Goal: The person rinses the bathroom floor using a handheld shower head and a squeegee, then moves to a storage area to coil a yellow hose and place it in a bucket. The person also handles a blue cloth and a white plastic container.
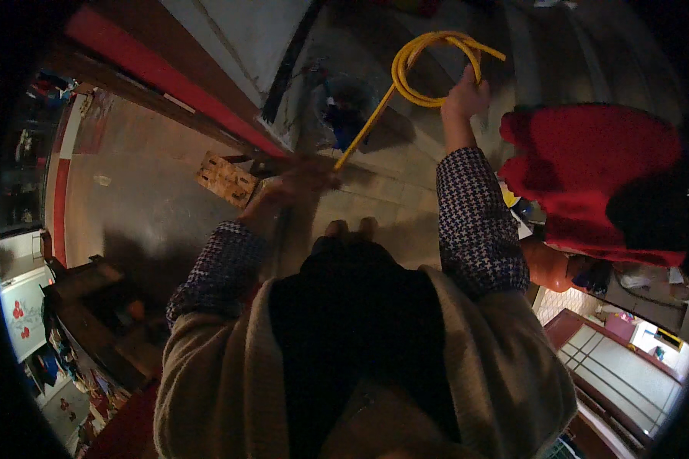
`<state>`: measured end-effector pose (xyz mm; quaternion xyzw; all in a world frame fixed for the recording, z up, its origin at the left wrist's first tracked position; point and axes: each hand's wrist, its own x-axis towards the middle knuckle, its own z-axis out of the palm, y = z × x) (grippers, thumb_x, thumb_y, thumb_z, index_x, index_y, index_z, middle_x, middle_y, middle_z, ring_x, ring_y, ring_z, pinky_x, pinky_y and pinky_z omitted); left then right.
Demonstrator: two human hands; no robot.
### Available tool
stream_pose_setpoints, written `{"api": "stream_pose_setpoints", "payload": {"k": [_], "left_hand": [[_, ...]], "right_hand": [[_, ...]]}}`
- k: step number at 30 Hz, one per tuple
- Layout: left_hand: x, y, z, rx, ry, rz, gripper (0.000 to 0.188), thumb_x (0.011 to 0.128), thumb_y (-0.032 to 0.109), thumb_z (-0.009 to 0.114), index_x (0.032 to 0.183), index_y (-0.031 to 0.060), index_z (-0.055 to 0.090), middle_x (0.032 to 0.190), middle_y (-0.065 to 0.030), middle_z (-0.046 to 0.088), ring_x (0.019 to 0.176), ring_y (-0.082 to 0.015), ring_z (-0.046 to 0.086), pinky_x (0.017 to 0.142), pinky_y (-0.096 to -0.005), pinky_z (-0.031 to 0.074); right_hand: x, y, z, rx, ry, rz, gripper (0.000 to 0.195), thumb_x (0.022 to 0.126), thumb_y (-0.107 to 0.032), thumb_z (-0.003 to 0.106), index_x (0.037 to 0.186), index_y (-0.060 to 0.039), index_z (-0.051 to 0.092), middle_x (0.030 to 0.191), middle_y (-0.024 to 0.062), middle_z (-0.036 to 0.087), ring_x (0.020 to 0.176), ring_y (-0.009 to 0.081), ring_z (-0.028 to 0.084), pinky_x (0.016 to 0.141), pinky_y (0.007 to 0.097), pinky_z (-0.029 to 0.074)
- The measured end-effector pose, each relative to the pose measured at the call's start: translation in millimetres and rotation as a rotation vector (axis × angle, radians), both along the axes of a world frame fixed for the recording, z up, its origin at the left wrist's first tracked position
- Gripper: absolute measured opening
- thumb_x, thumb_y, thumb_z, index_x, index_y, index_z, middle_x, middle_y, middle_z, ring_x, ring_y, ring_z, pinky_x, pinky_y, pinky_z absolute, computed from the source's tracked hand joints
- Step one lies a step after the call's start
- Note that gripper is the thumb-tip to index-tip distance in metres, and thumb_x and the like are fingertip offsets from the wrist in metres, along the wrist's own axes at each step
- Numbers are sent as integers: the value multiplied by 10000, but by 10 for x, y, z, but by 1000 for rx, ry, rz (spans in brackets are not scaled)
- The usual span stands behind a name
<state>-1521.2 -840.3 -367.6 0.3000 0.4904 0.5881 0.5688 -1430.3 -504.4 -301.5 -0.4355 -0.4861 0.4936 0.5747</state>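
Observation:
A yellow hose or thick cord (399, 69) is wound into a few round loops in front of me. My right hand (466, 98) grips the lower right side of the coil, and a short free end sticks out above it to the right. From the coil's left side a straight stretch runs down and left to my left hand (309, 179). That hand is blurred and dim, with its fingers around the cord where the yellow stretch ends from view. Both forearms wear houndstooth sleeves.
A small wooden stool (227, 179) stands left of my left hand. A red cloth (597, 166) drapes over something at the right, above a brown rounded vessel (551, 267). A red-edged beam (206, 92) crosses the upper left. A dark blue object (344, 123) lies on the tiled floor (379, 198).

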Motion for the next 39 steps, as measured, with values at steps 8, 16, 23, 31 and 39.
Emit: {"api": "stream_pose_setpoints", "payload": {"k": [8,16,23,31,39], "left_hand": [[448,1148,511,-187,-517,-97,373,842,243,570,1128,21,480,890,-58,556,762,-99,507,693,-240,432],[162,1527,35,64,-1191,219,189,889,194,478,981,30,497,815,-43,545,682,-126,501,627,-259,441],[214,1613,102,-28,-846,506,150,858,113,515,978,21,509,812,-101,575,687,-222,583,564,-340,507],[240,1583,390,-201,-302,656,165,765,-11,573,921,-41,531,808,-130,603,645,-238,610,524,-367,529],[207,1544,265,-167,-91,659,190,793,124,618,903,-29,596,845,-95,631,743,-163,607,683,-273,463]], "right_hand": [[151,-71,-206,456,-280,8,215,847,-177,547,832,23,472,647,54,489,561,113,469,533,254,396],[420,-999,-64,112,-72,603,241,851,-187,553,1005,-28,458,703,21,507,601,82,488,572,209,412],[323,-1305,-92,121,-199,717,464,836,-219,580,1179,0,355,1106,90,456,994,152,473,854,273,396],[300,-1364,-171,55,-278,616,330,849,-217,560,1046,18,441,910,102,571,811,145,572,675,268,462],[138,-1301,-198,257,-180,539,204,908,-125,425,1038,31,411,874,98,590,810,152,572,742,268,453]]}}
